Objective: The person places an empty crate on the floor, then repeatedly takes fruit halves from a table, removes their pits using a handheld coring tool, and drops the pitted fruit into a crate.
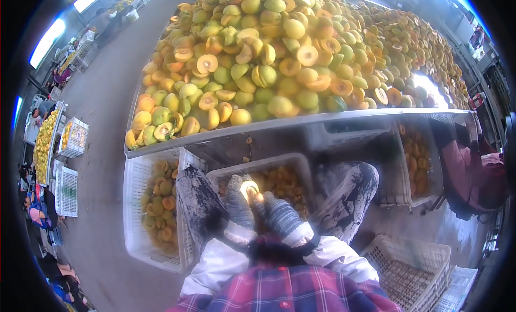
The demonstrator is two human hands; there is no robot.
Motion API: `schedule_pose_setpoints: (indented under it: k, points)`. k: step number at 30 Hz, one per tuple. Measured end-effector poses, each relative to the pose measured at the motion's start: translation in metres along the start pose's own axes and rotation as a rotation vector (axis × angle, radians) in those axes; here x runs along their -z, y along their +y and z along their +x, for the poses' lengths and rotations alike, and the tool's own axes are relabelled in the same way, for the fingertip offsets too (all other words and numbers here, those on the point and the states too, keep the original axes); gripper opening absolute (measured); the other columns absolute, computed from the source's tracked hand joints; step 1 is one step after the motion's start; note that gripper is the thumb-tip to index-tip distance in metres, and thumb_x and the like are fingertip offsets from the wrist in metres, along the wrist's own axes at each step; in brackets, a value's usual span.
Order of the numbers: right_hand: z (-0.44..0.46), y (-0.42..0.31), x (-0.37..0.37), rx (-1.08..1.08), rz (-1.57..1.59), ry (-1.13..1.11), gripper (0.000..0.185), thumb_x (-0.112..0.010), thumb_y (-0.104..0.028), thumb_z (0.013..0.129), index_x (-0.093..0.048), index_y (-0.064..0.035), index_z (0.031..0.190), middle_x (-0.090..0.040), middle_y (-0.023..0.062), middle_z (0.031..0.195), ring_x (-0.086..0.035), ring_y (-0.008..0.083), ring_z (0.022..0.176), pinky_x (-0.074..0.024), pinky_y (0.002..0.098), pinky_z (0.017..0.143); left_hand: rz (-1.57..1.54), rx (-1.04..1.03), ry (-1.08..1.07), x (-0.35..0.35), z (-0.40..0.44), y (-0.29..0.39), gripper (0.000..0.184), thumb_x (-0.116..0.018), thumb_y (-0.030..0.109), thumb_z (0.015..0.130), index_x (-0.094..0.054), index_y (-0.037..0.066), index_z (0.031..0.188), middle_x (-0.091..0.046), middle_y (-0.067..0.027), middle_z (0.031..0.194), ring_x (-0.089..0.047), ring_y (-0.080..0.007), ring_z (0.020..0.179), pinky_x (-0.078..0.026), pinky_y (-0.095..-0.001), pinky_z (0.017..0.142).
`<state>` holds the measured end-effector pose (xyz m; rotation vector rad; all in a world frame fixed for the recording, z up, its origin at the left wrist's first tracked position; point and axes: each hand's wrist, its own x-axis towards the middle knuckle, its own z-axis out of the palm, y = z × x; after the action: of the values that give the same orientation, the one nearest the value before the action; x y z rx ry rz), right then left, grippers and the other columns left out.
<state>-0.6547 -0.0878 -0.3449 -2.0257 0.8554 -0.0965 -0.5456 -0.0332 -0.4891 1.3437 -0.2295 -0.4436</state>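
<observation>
My left hand (pixel 240 201), in a grey knitted glove, is closed around a cut yellow peach half (pixel 249 188) over the tub between my knees. Close beside it, my gloved right hand (pixel 278 215) has its fingers bunched against the lower side of the same fruit. Whether a small tool is in the right hand is hidden. Beneath both hands, the pale plastic tub (pixel 301 164) holds many orange-yellow fruit pieces, blurred. In front, a metal-edged table (pixel 301 120) bears a large heap of peaches (pixel 252 59), whole-looking and halved, some with pits showing.
A white crate (pixel 131 220) of peaches stands by my left leg, and another crate (pixel 406 191) of fruit is at the right. A stacked crate (pixel 414 263) lies behind right. Another person's sleeve (pixel 457 161) is at far right; more people and crates (pixel 72 137) line the left.
</observation>
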Motion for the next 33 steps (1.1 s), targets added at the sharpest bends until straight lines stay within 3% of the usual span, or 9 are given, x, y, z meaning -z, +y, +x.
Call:
schedule_pose_setpoints:
  k: [4,10,13,15,18,24,27,30,33]
  points:
    - [0.002,0.023,-0.021,0.064,-0.022,0.041,0.040,-0.061,-0.037,0.090,-0.054,-0.0011,0.106,-0.063,0.0215,0.085,-0.062,0.0407,0.084,-0.0483,0.0441,0.074,0.644,-0.881,0.180,-0.042,-0.012,0.039,0.030,-0.060,0.009,0.092,-0.056,-0.007,0.117,-0.059,-0.0149,0.113,-0.059,-0.0201,0.103,-0.052,-0.0298,0.090]
    - [0.010,0.062,-0.073,-0.256,0.806,0.081,0.041,-0.055,-0.043,0.096,-0.060,-0.0030,0.104,-0.064,0.0062,0.081,-0.061,0.0185,0.079,-0.0480,0.0339,0.070,0.112,0.091,-0.089,-0.030,0.001,0.076,0.035,-0.057,0.028,0.095,-0.065,-0.005,0.102,-0.066,-0.0125,0.090,-0.064,-0.0190,0.087,-0.053,-0.0282,0.078]
    - [-0.001,0.021,-0.017,-0.169,0.808,-0.053,0.042,-0.053,-0.044,0.097,-0.062,-0.0040,0.105,-0.063,0.0025,0.082,-0.057,0.0123,0.079,-0.0471,0.0305,0.069,0.534,-0.982,0.086,-0.041,0.011,0.078,0.042,-0.055,0.038,0.096,-0.068,-0.001,0.091,-0.066,-0.0092,0.078,-0.064,-0.0160,0.073,-0.053,-0.0272,0.067]
    - [-0.006,0.005,-0.005,-0.202,1.042,-0.140,0.041,-0.052,-0.043,0.098,-0.062,-0.0042,0.106,-0.063,0.0021,0.083,-0.056,0.0112,0.079,-0.0468,0.0296,0.069,0.252,0.155,-0.323,-0.032,0.013,0.109,0.036,-0.057,0.035,0.095,-0.068,0.000,0.092,-0.066,-0.0088,0.081,-0.063,-0.0145,0.071,-0.053,-0.0274,0.064]
    - [0.003,0.025,-0.037,-0.259,1.171,-0.144,0.041,-0.049,-0.042,0.099,-0.062,-0.0037,0.106,-0.064,0.0026,0.085,-0.057,0.0114,0.081,-0.0472,0.0298,0.070,0.034,0.349,-0.285,-0.031,0.017,0.110,0.044,-0.047,0.033,0.095,-0.062,-0.003,0.115,-0.066,-0.0146,0.098,-0.062,-0.0224,0.090,-0.053,-0.0328,0.076]
    - [-0.008,-0.003,-0.030,-0.326,0.701,0.038,0.044,-0.042,-0.044,0.102,-0.061,-0.0044,0.108,-0.064,0.0069,0.082,-0.058,0.0161,0.072,-0.0477,0.0314,0.065,0.192,-0.336,-0.030,-0.030,0.002,0.077,0.032,-0.051,0.028,0.095,-0.063,0.000,0.107,-0.066,-0.0093,0.084,-0.063,-0.0176,0.075,-0.052,-0.0291,0.067]
    - [-0.006,0.013,-0.039,-0.198,0.297,0.048,0.044,-0.042,-0.042,0.102,-0.060,-0.0031,0.111,-0.064,0.0079,0.087,-0.057,0.0172,0.077,-0.0473,0.0320,0.069,-0.006,0.288,0.080,-0.036,0.004,0.099,0.035,-0.060,0.035,0.093,-0.068,0.001,0.090,-0.064,-0.0061,0.074,-0.060,-0.0136,0.062,-0.049,-0.0239,0.058]
    - [-0.018,0.028,-0.040,-0.173,1.089,-0.062,0.045,-0.044,-0.042,0.101,-0.058,-0.0020,0.115,-0.065,0.0089,0.094,-0.057,0.0169,0.083,-0.0471,0.0325,0.073,0.176,0.197,0.181,-0.048,0.016,0.075,0.039,-0.056,0.038,0.095,-0.069,0.001,0.088,-0.064,-0.0044,0.070,-0.058,-0.0149,0.058,-0.048,-0.0271,0.059]
    - [-0.017,0.045,-0.053,0.114,0.520,0.092,0.045,-0.045,-0.042,0.101,-0.058,-0.0031,0.118,-0.064,0.0069,0.096,-0.056,0.0154,0.087,-0.0467,0.0316,0.076,0.416,0.031,0.129,-0.049,-0.011,0.103,0.046,-0.054,0.042,0.094,-0.071,0.002,0.081,-0.067,-0.0050,0.067,-0.060,-0.0177,0.059,-0.049,-0.0327,0.064]
